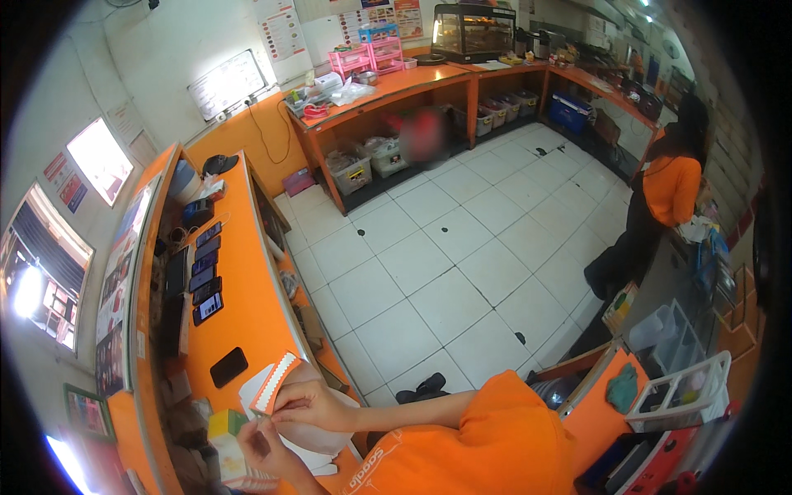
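Paper packaging [276, 384], a small white piece with an orange scalloped edge, was held up over the near end of the long orange counter [247, 305], close to its floor-side edge. The right hand [307, 404] had its fingers pinched narrow on the lower edge of the piece, and the left hand [266, 445] was closed on the paper just below, so both grips were tight and close together. I judged the thin paper could tear or crease if the two hands pulled against each other. Beneath the hands a stack of white paper pieces [318, 450] sat at the counter's near corner, and a small yellow and green box [224, 429] stood just beside the left hand; a careless sweep of the wrist might have tipped that box or pushed the stack over the edge onto the tiled floor [445, 280]. A black phone [228, 366] lay flat near the hands, with a row of other phones [205, 272] farther along the counter, well apart. Another person in an orange top [670, 188] stood across the room, too far to interfere.
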Motion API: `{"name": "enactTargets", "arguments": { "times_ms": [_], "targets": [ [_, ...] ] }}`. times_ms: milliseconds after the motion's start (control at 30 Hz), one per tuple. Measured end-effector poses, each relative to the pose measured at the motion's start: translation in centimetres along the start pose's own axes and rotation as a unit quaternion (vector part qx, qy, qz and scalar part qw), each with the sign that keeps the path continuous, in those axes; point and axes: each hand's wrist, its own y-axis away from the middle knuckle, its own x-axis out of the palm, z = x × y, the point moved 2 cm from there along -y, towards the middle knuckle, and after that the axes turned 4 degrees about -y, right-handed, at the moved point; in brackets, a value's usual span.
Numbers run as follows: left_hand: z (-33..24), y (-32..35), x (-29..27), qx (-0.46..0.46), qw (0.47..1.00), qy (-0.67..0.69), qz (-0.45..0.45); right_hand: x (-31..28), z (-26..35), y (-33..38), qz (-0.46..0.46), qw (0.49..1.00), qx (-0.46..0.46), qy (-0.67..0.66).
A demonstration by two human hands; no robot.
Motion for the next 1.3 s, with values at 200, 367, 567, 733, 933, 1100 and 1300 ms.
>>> {"name": "enactTargets", "arguments": {
  "times_ms": [200, 367, 567, 733, 933, 1100, 1300],
  "targets": [
    [-1.0, 0.3, 0.6, 0.045, 0.996, -0.044, 0.061, -0.3, -0.9, -0.4, -0.032, 0.997, -0.004, -0.072],
    [-2.2, 0.8, 1.2, 0.037, 0.996, -0.055, 0.053, -0.3, -0.7, 0.1, -0.024, 0.998, -0.038, 0.04],
    [-1.6, 1.1, 1.5, 0.04, 0.994, -0.088, 0.053, 0.3, 0.2, 0.9, -0.081, 0.932, -0.212, 0.284],
    [-0.7, 0.9, 1.7, 0.073, 0.983, -0.159, 0.053, 1.0, -0.4, 0.9, -0.101, 0.937, -0.181, 0.281],
    [-0.9, 1.0, 1.9, 0.127, 0.965, -0.208, 0.101, 1.2, -0.8, 0.9, -0.09, 0.967, -0.122, 0.205],
    [-0.7, 0.8, 2.5, 0.086, 0.987, -0.12, 0.062, 0.7, -1.1, 0.6, -0.071, 0.985, -0.059, 0.147],
    [-0.1, 1.1, 2.7, 0.087, 0.981, -0.132, 0.11, -0.1, -0.4, 0.1, -0.096, 0.978, -0.056, 0.178]
  ]
}}
